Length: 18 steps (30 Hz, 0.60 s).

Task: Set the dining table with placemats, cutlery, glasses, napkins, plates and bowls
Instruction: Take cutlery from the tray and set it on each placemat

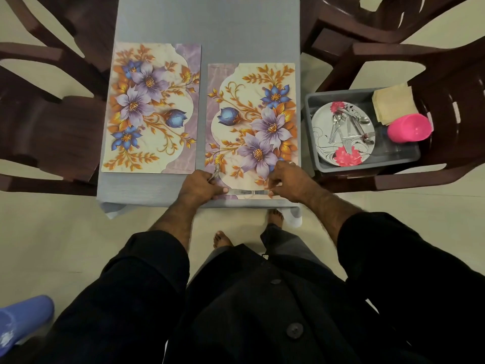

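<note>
Table (210,27): a grey cloth is covering it, and dark brown chairs are standing along both long sides
Near placemat (252,127): a floral mat is lying flat at the table's near right end, its near edge running close along the table edge
Far placemat (152,106): a second floral mat is lying to the left of the first and set a little further up the table, the two side by side with a narrow strip of cloth between
Knife (249,192): it is lying crosswise along the near edge of the near placemat, between the two hands
Left hand (202,186): the fingers are curling round a thin piece of cutlery (215,174) whose end is poking out above the knuckles, while the thumb is touching the knife's left end
Right hand (287,179): the fingertips are pinching the knife's right end against the mat
Grey tub (312,137): it is sitting on the chair to the right of the table
Plate (322,127): a white plate with pink flowers is resting inside the tub, carrying spoons and forks (349,124)
Pink cup (409,127): it is standing at the tub's right side
Napkins (393,101): a beige stack is lying at the tub's far right corner
</note>
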Available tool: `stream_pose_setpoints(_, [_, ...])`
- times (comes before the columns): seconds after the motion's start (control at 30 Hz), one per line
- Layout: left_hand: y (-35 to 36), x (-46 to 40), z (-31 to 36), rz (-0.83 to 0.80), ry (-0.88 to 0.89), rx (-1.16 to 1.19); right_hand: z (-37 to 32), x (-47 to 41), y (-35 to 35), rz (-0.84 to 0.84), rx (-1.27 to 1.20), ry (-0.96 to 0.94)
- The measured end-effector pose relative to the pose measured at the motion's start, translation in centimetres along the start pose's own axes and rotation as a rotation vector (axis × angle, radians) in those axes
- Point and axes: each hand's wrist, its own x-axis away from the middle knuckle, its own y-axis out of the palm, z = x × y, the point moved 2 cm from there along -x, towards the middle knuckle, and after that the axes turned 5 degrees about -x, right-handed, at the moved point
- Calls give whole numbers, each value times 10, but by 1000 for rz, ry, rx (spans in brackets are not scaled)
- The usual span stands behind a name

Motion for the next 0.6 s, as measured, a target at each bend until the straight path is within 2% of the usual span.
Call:
stream_pose_setpoints(0.13, [0,1,0,-7,6,-13,1,0,2,-2,-3,5])
stream_pose_setpoints(0.23, [-3,5,5,9,-8,103,5,1,-2,55,-83,17])
stream_pose_setpoints(0.33, [-18,9,23,-4,-51,393,9,0,-18,223,-245,97])
stream_pose_setpoints(0.43, [-36,12,50,-122,22,631,16,-8,-37,335,-469,207])
stream_pose_setpoints(0.5, [-44,16,72,-201,79,705,19,-17,-53,365,-621,255])
stream_pose_setpoints(0.6, [-51,23,104,-271,187,649,12,-26,-80,348,-896,260])
